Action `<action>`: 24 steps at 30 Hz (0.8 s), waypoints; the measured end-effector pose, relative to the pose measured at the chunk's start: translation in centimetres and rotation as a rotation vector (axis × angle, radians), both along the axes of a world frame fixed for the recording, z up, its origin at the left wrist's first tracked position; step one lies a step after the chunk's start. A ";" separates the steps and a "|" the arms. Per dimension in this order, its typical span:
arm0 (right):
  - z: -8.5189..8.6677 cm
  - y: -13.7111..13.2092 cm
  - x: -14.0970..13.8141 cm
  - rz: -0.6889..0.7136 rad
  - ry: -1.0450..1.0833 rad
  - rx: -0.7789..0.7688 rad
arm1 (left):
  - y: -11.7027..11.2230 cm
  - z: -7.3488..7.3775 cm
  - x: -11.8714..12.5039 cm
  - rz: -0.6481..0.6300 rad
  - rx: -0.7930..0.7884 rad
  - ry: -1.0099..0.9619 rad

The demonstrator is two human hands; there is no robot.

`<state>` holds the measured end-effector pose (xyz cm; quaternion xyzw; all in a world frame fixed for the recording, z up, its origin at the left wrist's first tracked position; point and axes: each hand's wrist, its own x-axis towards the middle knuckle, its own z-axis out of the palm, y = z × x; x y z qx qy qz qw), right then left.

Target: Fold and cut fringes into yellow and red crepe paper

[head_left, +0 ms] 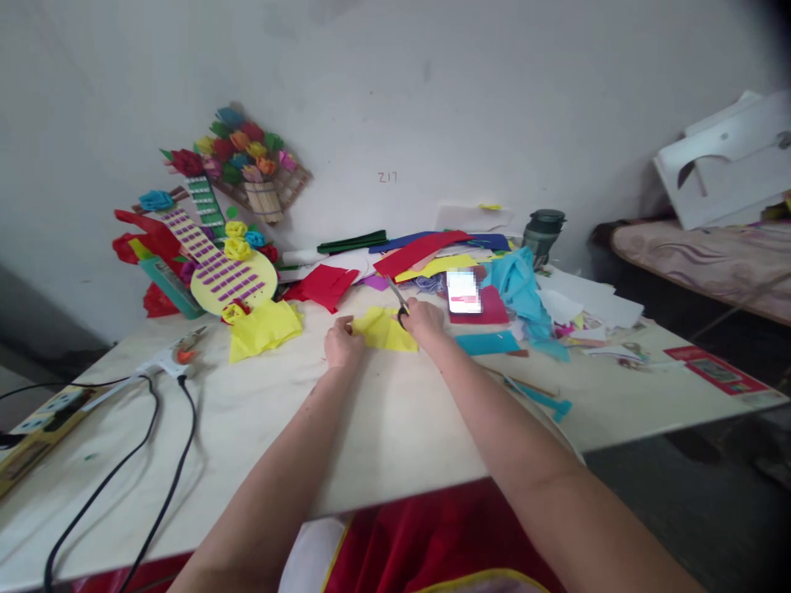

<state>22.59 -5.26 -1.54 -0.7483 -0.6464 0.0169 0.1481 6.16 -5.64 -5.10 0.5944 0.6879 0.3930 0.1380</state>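
Note:
A piece of yellow crepe paper (381,331) lies on the table between my two hands. My left hand (344,343) is closed at its left edge, thumb and fingers pinching it. My right hand (426,321) is wrapped round the black handles of a pair of scissors (397,293), whose blades point up and away, to the left. The right hand rests by the paper's right side. To the left lies another stack of yellow crepe paper (267,329). Beyond my hands is folded red paper (322,285).
A phone (463,291) with a lit screen stands right of my hands. A glue gun (170,360) trails cables at left, near a power strip (43,428). A guitar-shaped craft (231,284) leans at the back left. Blue crepe paper (516,284) and a dark bottle (544,233) are at right.

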 end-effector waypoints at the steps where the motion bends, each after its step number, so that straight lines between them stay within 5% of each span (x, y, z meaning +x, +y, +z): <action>1: 0.1 -0.2 -0.4 0.009 -0.010 0.005 | 0.0 0.0 0.1 -0.009 -0.001 0.037; 9: -0.5 -0.3 -2.8 0.088 -0.075 -0.047 | 0.0 0.2 0.8 -0.014 -0.053 0.383; 24: 0.0 -0.2 -0.9 0.073 -0.023 -0.044 | -0.1 0.5 -0.7 0.009 -0.020 0.129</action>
